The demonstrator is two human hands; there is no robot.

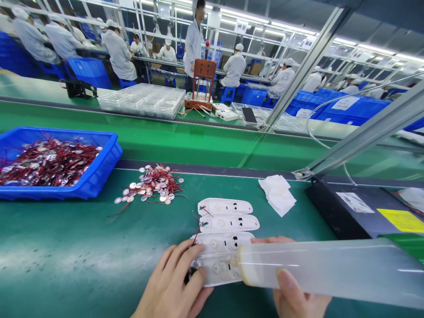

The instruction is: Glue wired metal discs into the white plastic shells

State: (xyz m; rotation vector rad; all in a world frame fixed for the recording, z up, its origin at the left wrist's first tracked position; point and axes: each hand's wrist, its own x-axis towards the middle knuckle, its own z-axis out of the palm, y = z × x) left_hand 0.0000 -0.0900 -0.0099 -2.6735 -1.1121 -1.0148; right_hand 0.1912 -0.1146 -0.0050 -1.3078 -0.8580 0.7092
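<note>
My right hand (296,296) is wrapped round a large translucent dispensing syringe (324,267), held nearly level. Its narrow tip points left over the nearest white plastic shell (225,277). Whether the tip touches the shell I cannot tell. My left hand (177,278) grips the left end of that shell, and its fingers cover part of it. Three more white shells, including the top one (228,206), lie in a column just beyond. Thin red wires stick out at their left ends, and each has a round seat and small dark slots.
A blue bin (99,181) full of silvery discs with red wires stands left; a loose pile of them (155,183) lies beside it. A crumpled white tissue (277,194), a black box (344,207) and a metal post (304,66) are right. People in white coats sit behind.
</note>
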